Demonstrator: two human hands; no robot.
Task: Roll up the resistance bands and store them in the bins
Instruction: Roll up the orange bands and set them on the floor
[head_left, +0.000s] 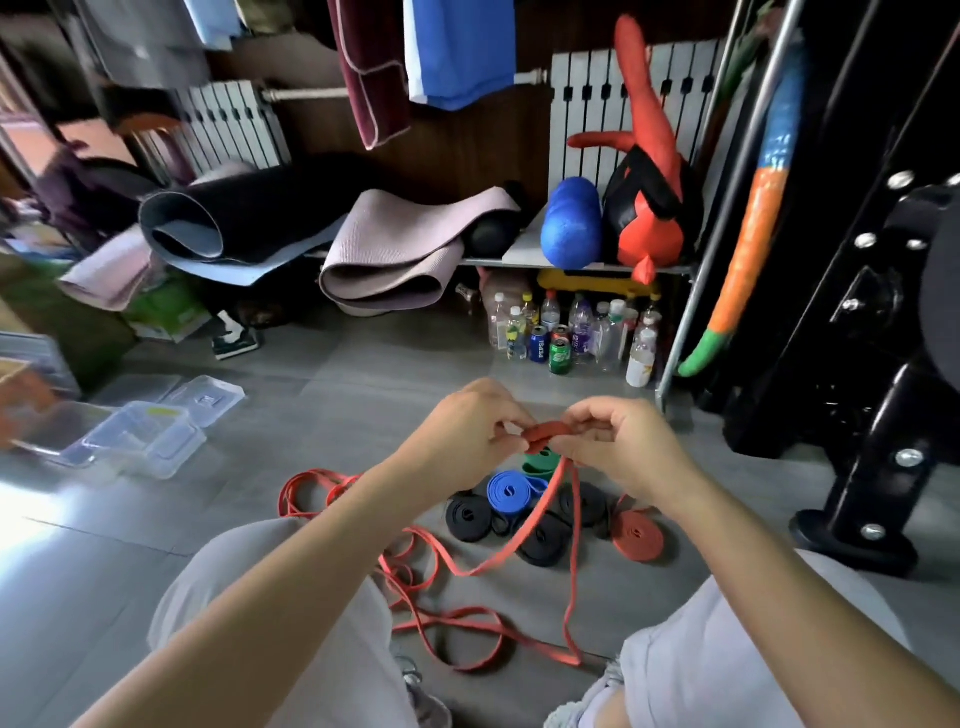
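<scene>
Both hands are up close together in front of the knees. The left hand (462, 441) and right hand (623, 447) each have fingers curled in, pinching the folded end of a red band (545, 432) between them. The rest of that band hangs down from the hands and loops around on the floor (363, 374) between the legs. Right under and just past the hands is a little pile of finished rolls: a green roll (540, 462), a blue roll (511, 491), a few black rolls (467, 517), and a red roll (638, 535) below the right hand. More loose red bands (311, 488) lie under the left forearm. The clear bins (140, 441) sit well off to the left of the left hand.
</scene>
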